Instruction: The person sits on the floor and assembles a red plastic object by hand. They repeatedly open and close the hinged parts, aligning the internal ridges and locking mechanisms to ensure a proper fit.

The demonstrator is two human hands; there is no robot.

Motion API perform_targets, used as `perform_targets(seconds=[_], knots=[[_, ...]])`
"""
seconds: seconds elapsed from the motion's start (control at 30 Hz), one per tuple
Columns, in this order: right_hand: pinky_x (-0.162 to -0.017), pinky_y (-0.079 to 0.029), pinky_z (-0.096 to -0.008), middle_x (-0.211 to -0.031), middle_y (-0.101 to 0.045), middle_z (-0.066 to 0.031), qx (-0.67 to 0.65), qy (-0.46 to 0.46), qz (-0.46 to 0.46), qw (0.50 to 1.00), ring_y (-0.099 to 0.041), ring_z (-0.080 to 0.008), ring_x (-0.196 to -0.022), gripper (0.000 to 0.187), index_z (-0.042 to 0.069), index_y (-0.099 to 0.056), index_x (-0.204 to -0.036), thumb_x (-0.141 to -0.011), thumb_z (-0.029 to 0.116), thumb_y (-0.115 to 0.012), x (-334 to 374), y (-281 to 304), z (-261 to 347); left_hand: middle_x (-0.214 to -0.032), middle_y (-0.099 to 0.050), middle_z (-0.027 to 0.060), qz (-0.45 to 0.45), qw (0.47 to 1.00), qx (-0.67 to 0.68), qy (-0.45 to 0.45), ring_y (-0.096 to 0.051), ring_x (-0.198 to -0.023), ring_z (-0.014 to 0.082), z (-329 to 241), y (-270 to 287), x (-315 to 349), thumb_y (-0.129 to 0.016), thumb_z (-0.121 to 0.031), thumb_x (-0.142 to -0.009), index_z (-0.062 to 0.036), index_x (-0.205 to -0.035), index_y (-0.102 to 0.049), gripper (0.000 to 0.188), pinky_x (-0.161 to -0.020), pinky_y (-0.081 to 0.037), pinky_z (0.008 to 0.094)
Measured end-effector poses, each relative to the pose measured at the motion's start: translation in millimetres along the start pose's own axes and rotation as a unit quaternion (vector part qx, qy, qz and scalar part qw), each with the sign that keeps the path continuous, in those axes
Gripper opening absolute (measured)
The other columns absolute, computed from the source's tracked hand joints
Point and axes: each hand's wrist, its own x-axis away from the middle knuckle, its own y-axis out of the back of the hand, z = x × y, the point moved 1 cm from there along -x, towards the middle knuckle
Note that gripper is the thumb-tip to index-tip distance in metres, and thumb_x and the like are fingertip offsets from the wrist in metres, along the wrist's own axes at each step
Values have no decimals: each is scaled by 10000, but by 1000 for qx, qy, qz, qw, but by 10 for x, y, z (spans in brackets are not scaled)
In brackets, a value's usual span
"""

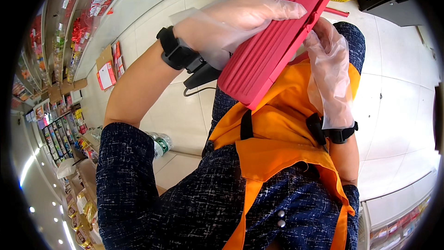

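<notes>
Orange apron (277, 129) lowest; above it both gloved hands, left (240, 16) and right (330, 78), clasp a stiff, light-looking red ribbed tray (268, 55) by its edges.

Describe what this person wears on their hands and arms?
Both the left hand and right hand wear loose, clear plastic gloves. Each wrist carries a black strap with a small black device. Dark blue flecked tweed sleeves are pushed up above the elbows.

Both gloved hands raised, left hand (240, 16) palm-down and clasping, right hand (330, 71) fingers upward.
</notes>
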Motion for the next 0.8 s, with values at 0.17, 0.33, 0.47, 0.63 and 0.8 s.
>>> perform_targets(seconds=[0.17,0.33,0.47,0.63,0.8], knots=[[-963,-543,-295,-1237,-705,-139,0,4,-9,1000,-683,-195,-1100,392,-57,-593,-1387,-1061,156,-635,-13,4,-21,-1187,-668,111,-4,998,-53,-34,-726,-1004,157,-7,-32,-31,-611,-395,-1066,-83,-1514,-394,587,-850,-636,324],[-930,-545,-274,-1224,-708,-122,-26,-17,-14,999,-674,-161,-1075,403,-53,-583,-1395,-1060,164,-641,-49,0,-100,-1217,-640,117,-3,987,-121,-109,-702,-1016,168,81,19,-116,-623,-386,-1061,-73,-1488,-453,556,-878,-600,324],[-855,-559,-256,-1203,-708,-112,-31,-14,-2,999,-674,-132,-1013,410,-48,-573,-1403,-1058,162,-645,-100,66,-267,-1241,-613,125,2,934,-276,-227,-681,-1017,175,230,150,-277,-635,-380,-1055,-63,-1454,-517,524,-895,-570,324],[-781,-575,-240,-1184,-705,-114,13,-20,-22,999,-684,-124,-958,397,-50,-557,-1406,-1060,134,-623,-151,161,-326,-1309,-574,144,12,780,-493,-385,-649,-1066,209,244,220,-461,-627,-378,-1058,-20,-1334,-655,454,-1010,-496,344],[-886,-567,-266,-1221,-688,-120,43,11,-38,998,-672,-139,-1062,458,-54,-492,-1467,-1062,119,-619,-300,260,-485,-1404,-553,179,2,879,-412,-239,-658,-1097,225,129,117,-586,-629,-387,-1051,28,-1315,-651,493,-1051,-488,355]])
